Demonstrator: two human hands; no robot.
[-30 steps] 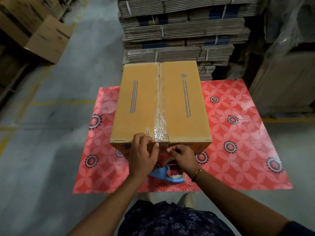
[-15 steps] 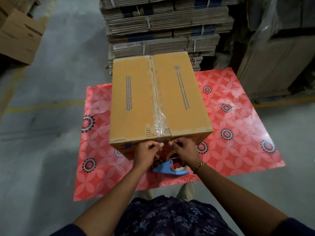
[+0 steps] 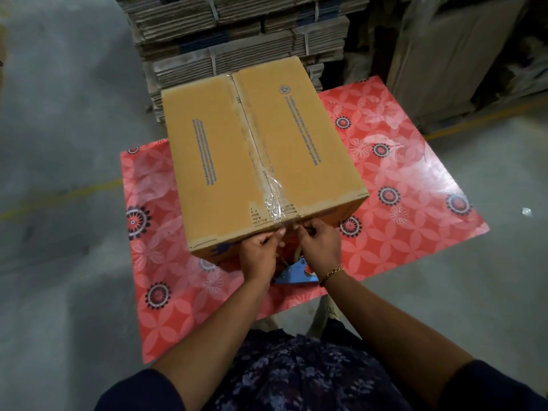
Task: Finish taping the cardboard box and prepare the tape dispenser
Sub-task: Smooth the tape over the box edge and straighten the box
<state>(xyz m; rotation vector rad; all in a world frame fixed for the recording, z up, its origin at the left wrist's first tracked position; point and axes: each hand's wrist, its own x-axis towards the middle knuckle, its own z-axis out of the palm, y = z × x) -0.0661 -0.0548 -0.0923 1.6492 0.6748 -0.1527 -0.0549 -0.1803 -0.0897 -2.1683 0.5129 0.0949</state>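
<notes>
A closed cardboard box (image 3: 261,155) is seen resting on a red flower-patterned surface (image 3: 415,173), with clear tape (image 3: 268,191) run along its centre seam and wrinkled where it reaches the box's near top edge. Both hands are held against the near face of the box, just below that edge and under the end of the tape. The left hand (image 3: 261,256) is curled, its fingertips drawn together in a pinch beside the tape line; the right hand (image 3: 318,247) is curled likewise, its fingertips almost touching those of the left. What is pinched between them cannot be made out, though it lies where the tape comes down over the edge. A bracelet (image 3: 332,272) is worn at the right wrist. The blue tape dispenser (image 3: 293,272) is lying on the surface just in front of the box's near face, partly hidden under the two hands. Behind the box, bundles of flattened cardboard (image 3: 237,40) are stacked high. The surface is surrounded by a grey concrete floor (image 3: 59,143).
</notes>
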